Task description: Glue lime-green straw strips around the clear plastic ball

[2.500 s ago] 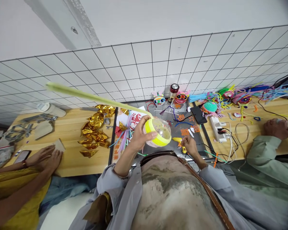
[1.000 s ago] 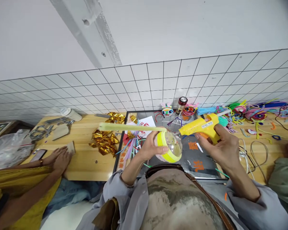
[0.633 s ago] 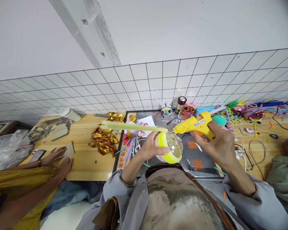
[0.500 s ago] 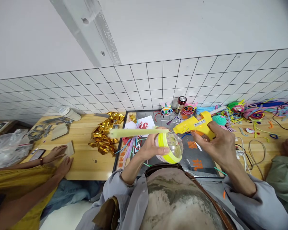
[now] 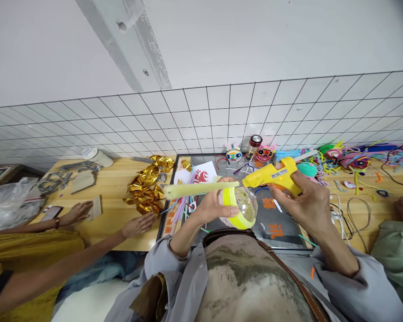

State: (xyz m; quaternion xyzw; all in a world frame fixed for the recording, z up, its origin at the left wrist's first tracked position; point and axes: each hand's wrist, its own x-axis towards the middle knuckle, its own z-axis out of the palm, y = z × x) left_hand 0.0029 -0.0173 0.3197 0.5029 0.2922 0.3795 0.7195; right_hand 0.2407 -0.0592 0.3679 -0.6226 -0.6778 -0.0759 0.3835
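My left hand [image 5: 210, 206] is closed round a clear plastic ball [image 5: 246, 203], its thumb pressed on the bright yellow bands [image 5: 233, 213] that circle it. From the ball's upper edge a pale yellow fuzzy strip [image 5: 198, 188] sticks out to the left; its far end is free. My right hand [image 5: 309, 197] grips a yellow hot glue gun [image 5: 272, 173] with a whitish glue stick [image 5: 305, 155] coming out of its back. The gun's nozzle points left, close to the strip's end at the ball; whether it touches cannot be made out.
Crumpled gold foil [image 5: 143, 192] lies left of the dark mat [image 5: 265, 232]. Behind are a flask [image 5: 254, 147] and two decorated balls [image 5: 233, 153]. Pipe cleaners [image 5: 383, 154] and a cable [image 5: 359, 201] lie right. Another person's hand [image 5: 139, 225] rests near the foil.
The co-worker on the left has stretched one hand to the right, toward the gold foil. The pale strip's free end has shifted slightly right and down. My hands keep nearly the same position.
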